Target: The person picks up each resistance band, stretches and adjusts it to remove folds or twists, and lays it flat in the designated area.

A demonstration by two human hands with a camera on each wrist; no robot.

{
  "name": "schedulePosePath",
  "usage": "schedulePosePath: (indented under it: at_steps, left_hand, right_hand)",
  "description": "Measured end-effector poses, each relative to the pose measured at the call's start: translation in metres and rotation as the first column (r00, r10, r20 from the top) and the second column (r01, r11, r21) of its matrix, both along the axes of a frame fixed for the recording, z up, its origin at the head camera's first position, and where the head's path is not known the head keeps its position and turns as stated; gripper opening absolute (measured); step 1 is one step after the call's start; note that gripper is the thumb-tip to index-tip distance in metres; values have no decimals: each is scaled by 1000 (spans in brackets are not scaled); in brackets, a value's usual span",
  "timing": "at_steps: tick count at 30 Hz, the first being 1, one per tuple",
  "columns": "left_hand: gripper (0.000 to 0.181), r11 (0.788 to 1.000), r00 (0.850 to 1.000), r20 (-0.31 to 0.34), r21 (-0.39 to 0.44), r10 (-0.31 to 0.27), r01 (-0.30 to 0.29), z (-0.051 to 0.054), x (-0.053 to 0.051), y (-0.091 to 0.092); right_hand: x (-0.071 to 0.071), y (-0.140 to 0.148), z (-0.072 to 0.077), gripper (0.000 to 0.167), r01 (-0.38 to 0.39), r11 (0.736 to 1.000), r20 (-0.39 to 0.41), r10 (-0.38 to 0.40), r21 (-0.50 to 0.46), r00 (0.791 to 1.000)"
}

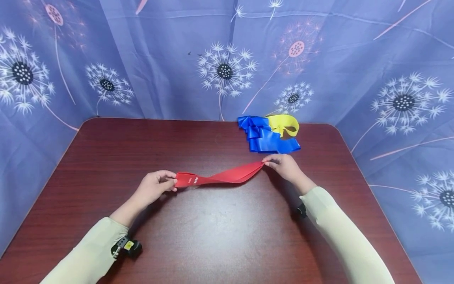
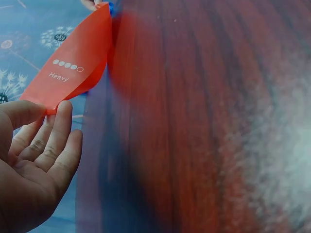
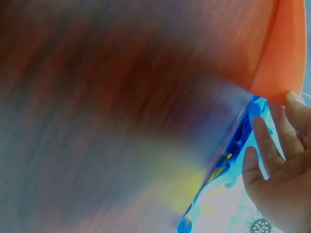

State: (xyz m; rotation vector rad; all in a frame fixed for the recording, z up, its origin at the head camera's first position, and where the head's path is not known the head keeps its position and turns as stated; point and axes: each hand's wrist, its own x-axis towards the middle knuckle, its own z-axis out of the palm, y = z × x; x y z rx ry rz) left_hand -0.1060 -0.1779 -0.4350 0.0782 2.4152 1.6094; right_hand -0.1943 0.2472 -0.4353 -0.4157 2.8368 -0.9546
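Observation:
A red resistance band (image 1: 227,175), printed "Heavy" with a row of dots in the left wrist view, stretches between both hands above the table and twists along its length. At its left end, my left hand (image 1: 156,186) pinches the band between thumb and fingers. My right hand (image 1: 283,167) pinches the opposite end, held a little farther back. In the right wrist view the band (image 3: 284,58) runs up from the thumb of the right hand (image 3: 279,165), its other fingers spread apart.
On the table (image 1: 106,157), a crumpled blue band (image 1: 266,140) and a looped yellow band (image 1: 283,122) lie together at the back right. A blue curtain with dandelion prints (image 1: 170,71) hangs along the table's back and sides.

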Motion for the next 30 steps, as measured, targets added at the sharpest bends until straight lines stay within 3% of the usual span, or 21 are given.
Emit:
schedulePosePath:
  at_steps: [12, 21, 30]
  left_hand:
    - [30, 999, 999, -3, -6, 36, -36, 2, -4, -4]
    - [30, 996, 999, 10, 69, 49, -49, 0, -8, -5]
    - [29, 997, 997, 21, 43, 68, -69, -3, -11, -8]
  right_hand:
    - [1, 0, 2, 20, 69, 997, 25, -68, -39, 997]
    - [0, -2, 8, 24, 129, 989, 92, -122, -69, 988]
    - [-1, -4, 8, 26, 137, 985, 119, -124, -105, 985]
